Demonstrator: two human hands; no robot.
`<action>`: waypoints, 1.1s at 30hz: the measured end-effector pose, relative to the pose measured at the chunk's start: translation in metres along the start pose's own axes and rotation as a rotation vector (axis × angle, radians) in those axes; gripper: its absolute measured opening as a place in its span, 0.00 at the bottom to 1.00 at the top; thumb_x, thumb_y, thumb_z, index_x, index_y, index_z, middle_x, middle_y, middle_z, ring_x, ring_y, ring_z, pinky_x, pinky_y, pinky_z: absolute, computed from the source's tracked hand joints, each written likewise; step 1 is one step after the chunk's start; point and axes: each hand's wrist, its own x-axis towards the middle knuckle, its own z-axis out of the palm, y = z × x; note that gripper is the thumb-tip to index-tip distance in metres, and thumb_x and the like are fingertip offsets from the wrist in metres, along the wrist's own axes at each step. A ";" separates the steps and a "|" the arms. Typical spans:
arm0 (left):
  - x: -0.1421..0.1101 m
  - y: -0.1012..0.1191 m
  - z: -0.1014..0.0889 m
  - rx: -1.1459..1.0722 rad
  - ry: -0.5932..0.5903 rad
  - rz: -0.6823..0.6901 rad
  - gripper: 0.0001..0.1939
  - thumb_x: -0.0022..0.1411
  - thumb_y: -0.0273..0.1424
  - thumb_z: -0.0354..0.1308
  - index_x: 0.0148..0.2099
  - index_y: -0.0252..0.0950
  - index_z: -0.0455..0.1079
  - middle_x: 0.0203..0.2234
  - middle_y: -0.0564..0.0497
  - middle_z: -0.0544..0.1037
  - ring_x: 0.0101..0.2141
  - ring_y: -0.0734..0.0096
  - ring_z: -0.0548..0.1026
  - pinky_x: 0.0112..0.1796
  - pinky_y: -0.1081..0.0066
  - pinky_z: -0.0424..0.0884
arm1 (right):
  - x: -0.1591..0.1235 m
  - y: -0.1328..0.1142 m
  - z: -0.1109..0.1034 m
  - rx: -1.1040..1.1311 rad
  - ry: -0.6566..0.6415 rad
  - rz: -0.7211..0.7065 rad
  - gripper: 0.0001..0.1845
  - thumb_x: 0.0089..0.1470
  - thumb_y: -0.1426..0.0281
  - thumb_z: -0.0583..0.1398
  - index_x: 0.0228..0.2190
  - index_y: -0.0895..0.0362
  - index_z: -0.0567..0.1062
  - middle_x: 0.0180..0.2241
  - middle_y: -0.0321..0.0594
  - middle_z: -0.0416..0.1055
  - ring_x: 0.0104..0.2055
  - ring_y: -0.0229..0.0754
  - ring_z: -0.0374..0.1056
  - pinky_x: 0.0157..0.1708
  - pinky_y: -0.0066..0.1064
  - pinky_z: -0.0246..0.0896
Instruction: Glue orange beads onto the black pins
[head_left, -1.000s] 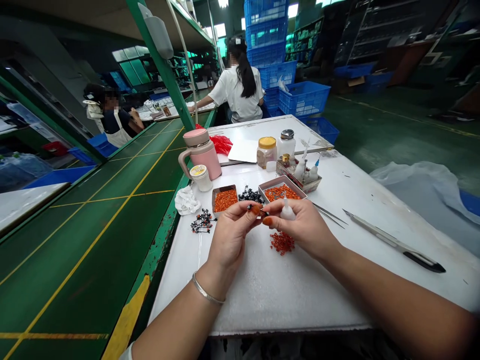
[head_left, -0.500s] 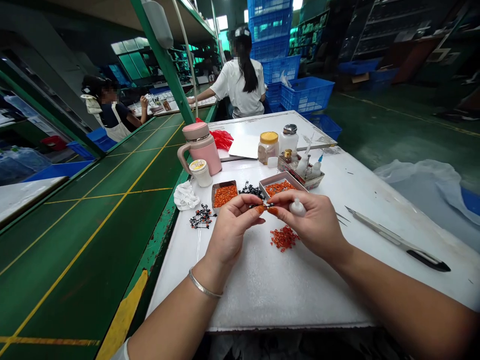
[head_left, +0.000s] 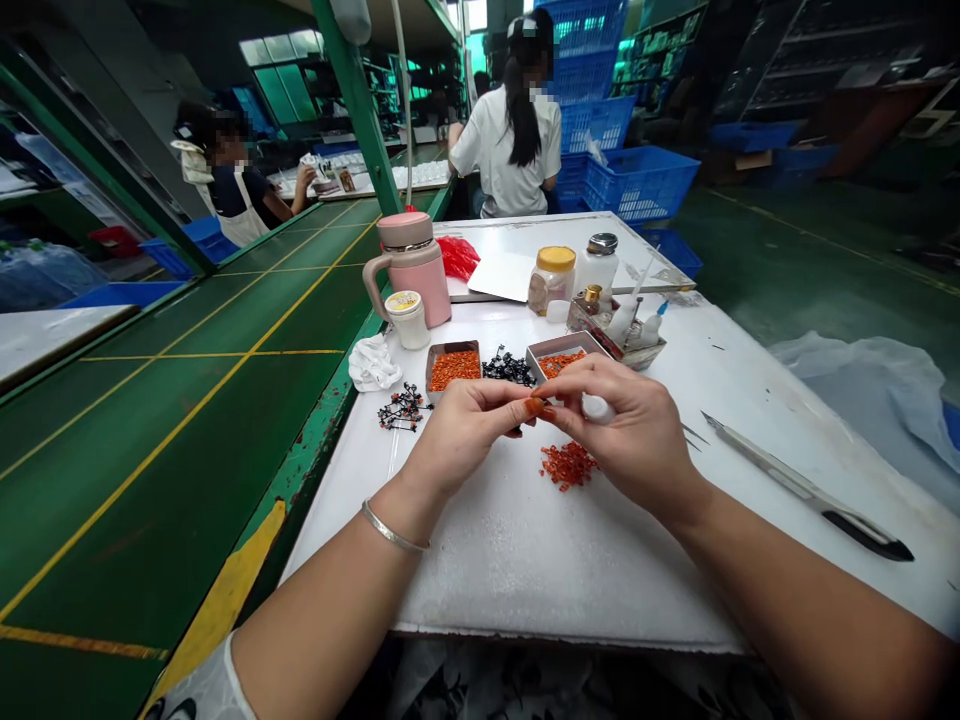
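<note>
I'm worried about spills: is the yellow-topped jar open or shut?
Shut: the yellow lid sits on top of the jar. How tightly it is closed, I cannot tell.

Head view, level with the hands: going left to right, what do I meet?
Green belt → small black-and-orange pieces → left hand → right hand → long pointed tool. Things overlapping the hands are left out.
</note>
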 end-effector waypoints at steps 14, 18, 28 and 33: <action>0.002 -0.001 0.001 -0.124 -0.023 -0.084 0.15 0.59 0.40 0.56 0.37 0.32 0.73 0.31 0.49 0.73 0.33 0.80 0.70 0.32 0.80 0.69 | 0.003 0.002 -0.007 0.195 0.044 0.295 0.15 0.53 0.60 0.63 0.31 0.60 0.74 0.25 0.39 0.71 0.26 0.39 0.70 0.24 0.30 0.70; 0.001 -0.001 0.002 -0.204 -0.043 -0.097 0.14 0.58 0.40 0.57 0.36 0.32 0.70 0.33 0.47 0.76 0.35 0.76 0.73 0.33 0.78 0.71 | 0.007 0.000 -0.012 0.417 0.034 0.415 0.21 0.53 0.54 0.62 0.36 0.58 0.64 0.28 0.39 0.70 0.29 0.45 0.73 0.16 0.29 0.68; 0.000 0.001 0.000 -0.247 -0.131 -0.117 0.15 0.60 0.39 0.55 0.38 0.31 0.72 0.31 0.49 0.74 0.34 0.78 0.72 0.33 0.77 0.70 | 0.033 -0.024 -0.020 -0.169 -0.349 0.127 0.07 0.53 0.72 0.62 0.36 0.54 0.77 0.33 0.33 0.74 0.31 0.35 0.71 0.30 0.25 0.66; 0.000 0.000 0.001 -0.151 -0.119 -0.063 0.17 0.59 0.42 0.56 0.34 0.30 0.71 0.28 0.52 0.73 0.31 0.83 0.71 0.32 0.80 0.67 | 0.034 -0.015 -0.019 -0.076 -0.357 0.278 0.06 0.51 0.67 0.64 0.30 0.57 0.78 0.26 0.34 0.73 0.27 0.35 0.67 0.27 0.27 0.61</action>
